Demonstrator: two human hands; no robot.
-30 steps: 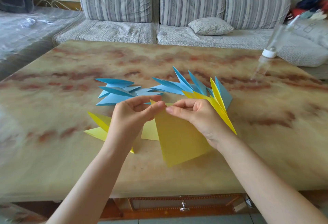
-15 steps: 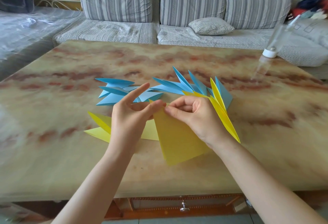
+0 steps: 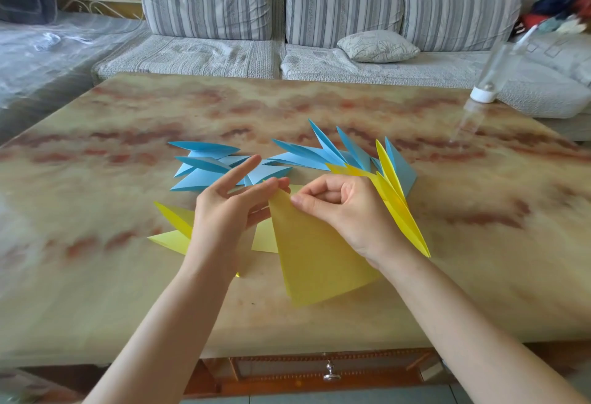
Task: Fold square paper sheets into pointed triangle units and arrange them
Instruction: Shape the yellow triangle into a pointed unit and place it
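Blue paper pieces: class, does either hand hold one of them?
No: the left hand and right hand both pinch the top corner of the yellow sheet, while the blue pieces lie on the table beyond them.

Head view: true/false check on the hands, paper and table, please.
1. The right hand pinches the yellow sheet near its top point. True.
2. The blue pieces lie nearer the person than the yellow sheet. False: they lie beyond it, toward the sofa.
3. A clear bottle is at the far right of the table. True.
4. The left hand has its index finger curled in. False: that finger is stretched out straight.
5. Nothing lies on the sofa seat. False: a small pillow lies there.
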